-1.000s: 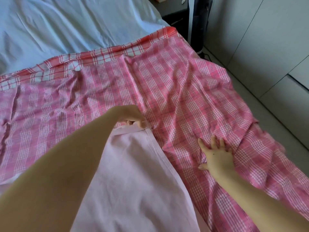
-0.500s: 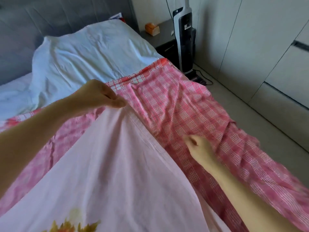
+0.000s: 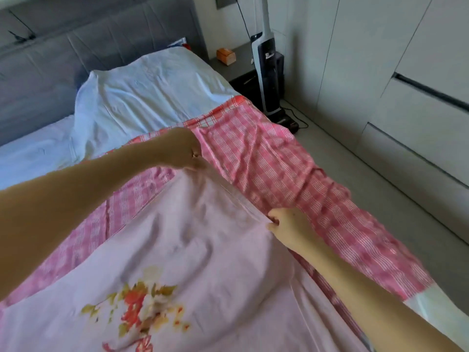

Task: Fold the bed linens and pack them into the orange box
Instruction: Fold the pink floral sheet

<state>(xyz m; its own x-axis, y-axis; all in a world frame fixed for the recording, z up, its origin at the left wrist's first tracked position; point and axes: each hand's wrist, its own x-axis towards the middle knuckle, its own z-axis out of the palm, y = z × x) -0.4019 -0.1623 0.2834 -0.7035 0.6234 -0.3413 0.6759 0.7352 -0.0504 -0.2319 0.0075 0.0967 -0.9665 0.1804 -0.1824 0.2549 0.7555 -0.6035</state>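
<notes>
A pale pink sheet (image 3: 193, 245) with a flower print lies over a red-and-white checked sheet (image 3: 286, 168) spread on the bed. My left hand (image 3: 181, 148) pinches the pink sheet's far corner and holds it raised above the checked sheet. My right hand (image 3: 289, 226) grips the pink sheet's right hem lower down, fingers closed on the cloth. The stretch of hem between my hands is pulled taut. No orange box for packing can be made out with certainty.
A white pillow and white bedding (image 3: 142, 97) lie at the head of the bed against a grey padded headboard (image 3: 76, 52). A dark nightstand (image 3: 241, 69) carries a small orange box (image 3: 225, 56). An upright vacuum (image 3: 269, 72) stands beside it. Pale cupboards (image 3: 406, 97) line the right wall.
My left hand has carried the pink sheet's corner farther up the bed. My right hand left the checked sheet and closed on the pink sheet's hem. My view tilted upward.
</notes>
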